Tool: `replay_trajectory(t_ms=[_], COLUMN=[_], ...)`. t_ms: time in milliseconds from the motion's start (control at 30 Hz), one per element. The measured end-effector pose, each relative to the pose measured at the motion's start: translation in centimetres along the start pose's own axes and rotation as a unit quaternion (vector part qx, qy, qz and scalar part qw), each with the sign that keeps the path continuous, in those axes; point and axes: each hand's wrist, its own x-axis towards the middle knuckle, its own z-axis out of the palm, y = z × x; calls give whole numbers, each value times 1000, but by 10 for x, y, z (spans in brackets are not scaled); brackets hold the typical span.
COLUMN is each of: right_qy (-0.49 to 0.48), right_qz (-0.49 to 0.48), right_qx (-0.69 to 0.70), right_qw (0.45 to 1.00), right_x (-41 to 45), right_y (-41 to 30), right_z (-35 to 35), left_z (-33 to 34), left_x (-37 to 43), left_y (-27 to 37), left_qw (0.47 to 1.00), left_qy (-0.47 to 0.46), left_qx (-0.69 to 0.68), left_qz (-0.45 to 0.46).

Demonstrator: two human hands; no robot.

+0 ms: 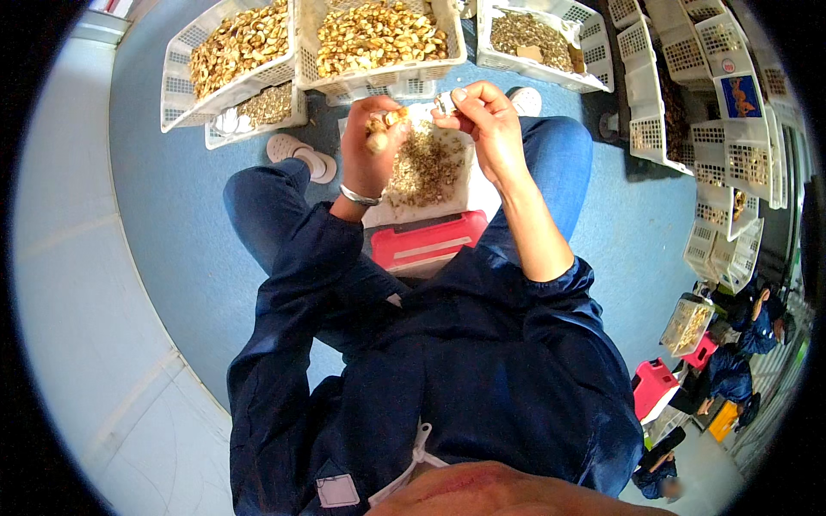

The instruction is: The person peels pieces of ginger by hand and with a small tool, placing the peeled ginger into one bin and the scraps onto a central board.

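Note:
My left hand (pixel 369 151) is closed around several small brown-and-cream mushrooms (pixel 377 142), one standing out at the fingertips. In my right hand (pixel 490 126), thumb and fingers pinch a small white-and-metal tool (pixel 444 103), perhaps a short blade; its exact kind is unclear. The two hands are close together, but the tool appears apart from the mushrooms. Below them, between my knees, a white container (pixel 468 187) holds loose brown and pale trimmings (pixel 426 164). A red plastic stool or box (pixel 429 240) lies at its near side, partly hidden by my clothing.
Ahead stand white plastic crates of mushrooms (pixel 381 39), (pixel 242 48) and a crate of brown bits (pixel 535 39). A lower crate (pixel 268 106) sits beneath. Stacked crates (pixel 742 155) line the right; several people (pixel 729 374) sit beyond. A pale wall (pixel 71 226) borders the left.

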Motion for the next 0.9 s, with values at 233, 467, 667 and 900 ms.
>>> replay_trajectory(t_ms=[233, 467, 667, 900], right_qy=[-21, -54, -75, -43], right_qz=[-18, -86, -92, -26], right_qx=[-252, -170, -125, -93], right_qw=[967, 980, 985, 994], right_x=[-1, 1, -1, 0], right_y=[-1, 9, 6, 9], right_z=[0, 1, 11, 4], left_z=[-7, -10, -11, -5], left_x=[2, 2, 2, 1], left_y=[-3, -5, -7, -8], left_qw=[931, 913, 909, 913], left_qy=[14, -6, -38, -51], left_qx=[-202, -251, -254, -227], left_qz=[-303, -322, -329, -337])
